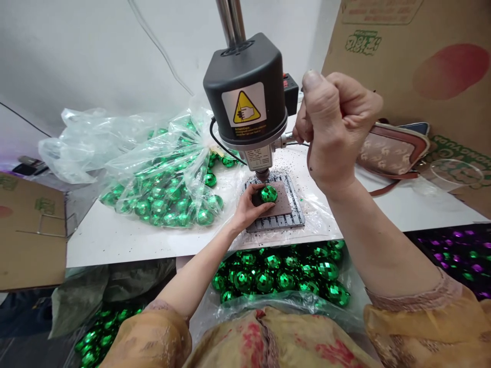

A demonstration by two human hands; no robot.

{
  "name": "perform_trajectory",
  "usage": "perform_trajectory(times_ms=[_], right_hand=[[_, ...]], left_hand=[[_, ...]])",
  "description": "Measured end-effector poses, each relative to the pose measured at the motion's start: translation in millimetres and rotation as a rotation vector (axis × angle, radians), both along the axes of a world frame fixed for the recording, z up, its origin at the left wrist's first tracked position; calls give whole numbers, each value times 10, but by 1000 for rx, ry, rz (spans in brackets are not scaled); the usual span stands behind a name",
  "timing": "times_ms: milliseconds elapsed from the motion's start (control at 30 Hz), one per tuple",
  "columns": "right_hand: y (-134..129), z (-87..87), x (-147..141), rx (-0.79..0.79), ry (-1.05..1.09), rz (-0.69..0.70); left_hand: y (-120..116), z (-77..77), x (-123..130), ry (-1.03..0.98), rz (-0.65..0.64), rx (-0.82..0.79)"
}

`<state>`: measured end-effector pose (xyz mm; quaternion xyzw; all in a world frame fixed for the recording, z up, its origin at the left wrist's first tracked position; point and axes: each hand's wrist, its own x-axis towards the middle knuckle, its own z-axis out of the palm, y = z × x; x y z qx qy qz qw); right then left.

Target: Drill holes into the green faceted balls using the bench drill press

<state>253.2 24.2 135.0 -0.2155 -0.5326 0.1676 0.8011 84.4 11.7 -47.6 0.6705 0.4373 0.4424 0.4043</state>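
My left hand (251,205) grips a shiny green faceted ball (269,193) between thumb and fingers. The ball rests over a flat brown pad (283,200) on the grey slotted base plate (297,217) of a bench drill press. Just above the ball is the chuck (263,175), below the black motor housing (245,92) with a yellow warning label. My right hand (337,122) is closed in a fist at the machine's right side, round the feed lever (286,140), whose grip is mostly hidden by the fingers.
Left of the press lies a clear plastic bag (134,148) with several green balls. More green balls (272,276) fill a bag at my lap. A patterned purse (391,148) and a large cardboard box (414,61) stand right; another box (30,235) is left. Dark shavings speckle the white table (115,243).
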Motion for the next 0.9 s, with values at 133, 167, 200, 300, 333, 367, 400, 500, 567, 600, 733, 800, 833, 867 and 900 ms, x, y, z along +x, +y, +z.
perform_trajectory(times_ms=[133,167,200,300,333,367,400,500,567,600,733,800,833,867,900], right_hand=[[1,-103,-15,52,5,-29],[-6,-140,-21,53,8,-47],[-15,-178,-27,59,16,-64],[-39,-281,-39,106,51,-76],[-41,-308,-39,126,60,-68],[-41,-331,-37,140,63,-55],[-37,-352,-33,140,57,-44],[-10,-407,-19,144,38,-25],[15,-440,-15,179,39,-16],[27,-454,-16,201,44,-14],[55,-490,-26,235,74,-28],[49,-502,-23,212,71,-43],[42,-509,-17,192,59,-49],[32,-516,-9,171,46,-57],[21,-525,-1,153,35,-62]], left_hand=[[-1,13,-1,-29,-8,-24],[-3,8,2,-41,-11,-26],[-5,1,6,-52,-12,-28],[-7,-25,15,-68,-16,-26],[-7,-31,16,-72,-14,-20],[-7,-36,17,-74,-14,-14],[-8,-38,17,-74,-14,-9],[-12,-41,17,-69,-18,-10],[-15,-44,18,-73,-19,-16],[-15,-47,18,-79,-19,-17],[-9,-64,16,-89,-22,-13],[-5,-71,15,-77,-20,-10],[-5,-73,16,-72,-17,-8],[-5,-75,16,-69,-16,-6],[-6,-75,17,-70,-15,-3]])
